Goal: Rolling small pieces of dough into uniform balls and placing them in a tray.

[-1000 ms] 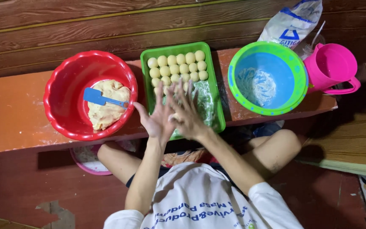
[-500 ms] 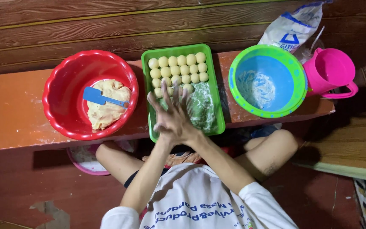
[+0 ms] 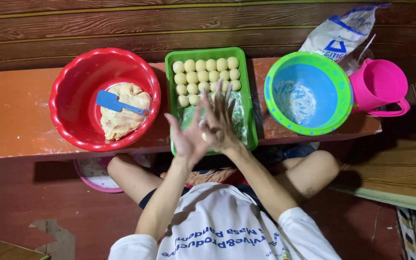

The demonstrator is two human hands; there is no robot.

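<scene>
Left hand [image 3: 187,139]: my palm is pressed flat against the other, fingers spread.
Right hand [image 3: 220,123]: flat on top, fingers fanned.
Held: a small dough piece [image 3: 204,136], glimpsed between my 2 palms.
Location: above the green tray [image 3: 252,126], near the rows of dough balls [image 3: 207,77].
Handling: likely soft, light and sticky; cup gently.
Supply: dough lump [image 3: 121,111] in the red bowl [image 3: 73,91].

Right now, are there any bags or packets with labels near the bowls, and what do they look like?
Flour bag: at the back right, leaning on the wooden wall behind the blue-and-green bowl and pink jug; soft, crumpled, white with blue trim and a blue mark.
No other packets, signs or screens show.
</scene>
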